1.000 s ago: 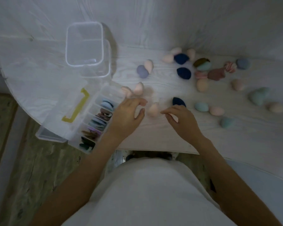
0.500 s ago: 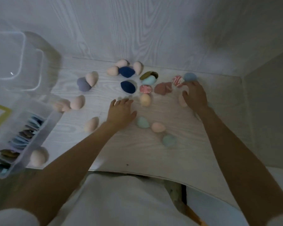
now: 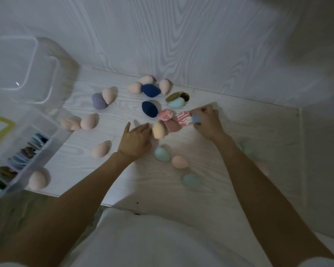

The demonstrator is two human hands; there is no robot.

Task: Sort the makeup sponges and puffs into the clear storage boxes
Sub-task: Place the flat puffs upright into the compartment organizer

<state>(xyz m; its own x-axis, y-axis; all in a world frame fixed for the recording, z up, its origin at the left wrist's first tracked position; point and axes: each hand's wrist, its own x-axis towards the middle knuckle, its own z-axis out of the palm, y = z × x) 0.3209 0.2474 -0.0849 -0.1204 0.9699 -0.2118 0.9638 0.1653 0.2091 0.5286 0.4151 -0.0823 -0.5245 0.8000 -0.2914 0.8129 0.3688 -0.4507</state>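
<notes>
Several egg-shaped makeup sponges lie scattered on the white wood-grain table [image 3: 181, 189]. My left hand [image 3: 135, 140] lies flat with straight fingers, its fingertips beside a peach sponge [image 3: 158, 130]. My right hand [image 3: 207, 120] curls round a small blue-grey sponge [image 3: 196, 118], right next to a pink-and-white marbled sponge [image 3: 184, 118]. At the left stands a tall clear box [image 3: 23, 64]. Below it, a clear compartment organiser [image 3: 21, 157] holds flat puffs in its slots.
Two navy sponges [image 3: 150, 100], a lilac sponge [image 3: 98, 101], olive puffs [image 3: 174, 96], a mint sponge [image 3: 176, 103] and a mauve sponge [image 3: 173, 126] crowd the table's back. Teal and peach sponges [image 3: 161, 154] lie near my forearms. A pink sponge [image 3: 37, 180] sits at the front edge.
The view has swung right and closer to the table. My left hand has reached forward to the peach sponge. My right hand has closed over the blue-grey sponge.
</notes>
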